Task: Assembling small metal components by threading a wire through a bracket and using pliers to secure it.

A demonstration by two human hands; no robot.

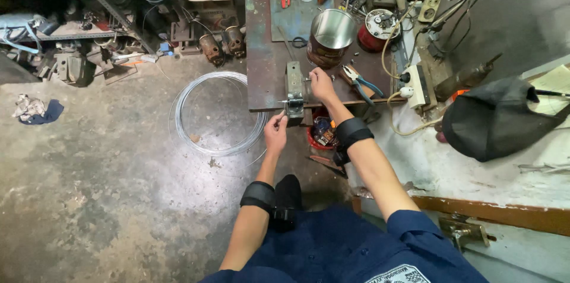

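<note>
Nearest the camera, two bare forearms in dark blue sleeves reach up from six o'clock, each wearing a black wrist band. The left hand (275, 130) sits just off the front edge of the surface (261, 51), its grip narrow, fingertips pinched on a thin wire (281, 102) at the near end of the small metal vise (294, 90). The right hand (321, 83), at one o'clock from the left, rests over the surface with fingers curled at the right side of the vise; what that grip closes on is too small to tell. The vise stands at the surface's near edge, between the two hands.

Under that edge, a red tub (320, 133) of small parts shows beside the right wrist. At nine o'clock from the hands, a coil of bare wire (218, 113) lies on the concrete floor (107, 164).

Farther up, blue-handled pliers (362, 84) lie just right of the right hand. At twelve o'clock stands a shiny metal can (329, 37), with a red spool (377, 31) beside it. Far left, a cluttered shelf (53, 28).
</note>
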